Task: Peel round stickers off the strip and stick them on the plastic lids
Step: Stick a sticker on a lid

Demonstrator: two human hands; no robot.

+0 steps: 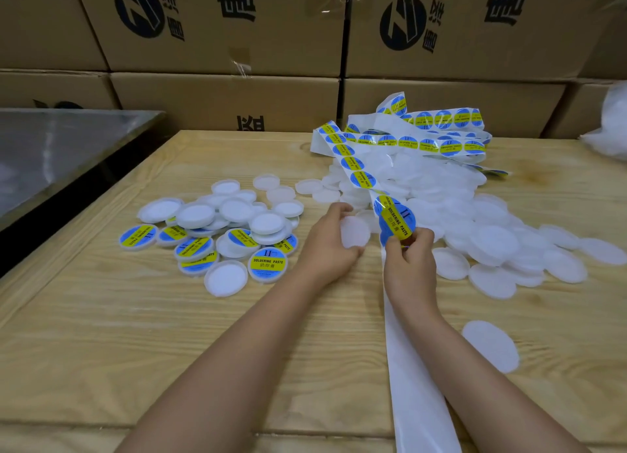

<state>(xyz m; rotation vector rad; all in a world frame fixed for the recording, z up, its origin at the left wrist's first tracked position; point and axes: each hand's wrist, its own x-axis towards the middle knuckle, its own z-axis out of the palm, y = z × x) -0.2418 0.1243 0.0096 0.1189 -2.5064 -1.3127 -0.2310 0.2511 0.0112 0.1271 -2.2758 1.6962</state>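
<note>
the left hand point(330, 245) held a lid point(354, 232) close so the right hand point(410, 259), pinching a sticker point(395, 220), could reach it.

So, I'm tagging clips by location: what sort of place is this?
Probably a packing workshop or warehouse: stacked brown cardboard cartons behind a wooden table, heaps of round white plastic lids, and a white strip of blue-and-yellow round stickers.

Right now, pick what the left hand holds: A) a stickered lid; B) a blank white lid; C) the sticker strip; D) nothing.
B: the left hand curls round a blank white lid, while the right hand pinches the round sticker.
</note>
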